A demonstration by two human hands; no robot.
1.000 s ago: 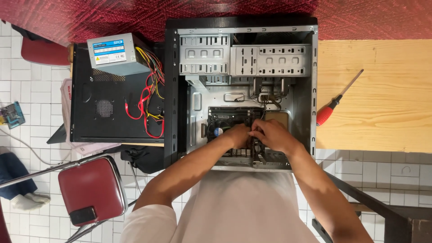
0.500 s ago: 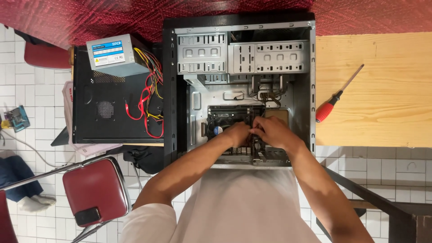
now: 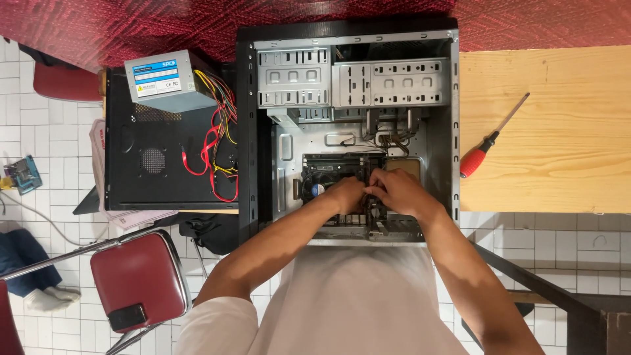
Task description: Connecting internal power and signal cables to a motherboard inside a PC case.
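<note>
Here our left hand (image 3: pixel 345 195) and right hand (image 3: pixel 396 192) meet on the motherboard (image 3: pixel 328 181) inside the computer case (image 3: pixel 348 125); we cannot tell either grip.

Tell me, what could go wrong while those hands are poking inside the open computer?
Both the left hand and right hand press close together on the motherboard inside the computer case, so a slip might bend small parts. The case's bare metal edges sit close to the wrists and might scratch. The screwdriver lies loose on the wooden table and might roll off.
</note>
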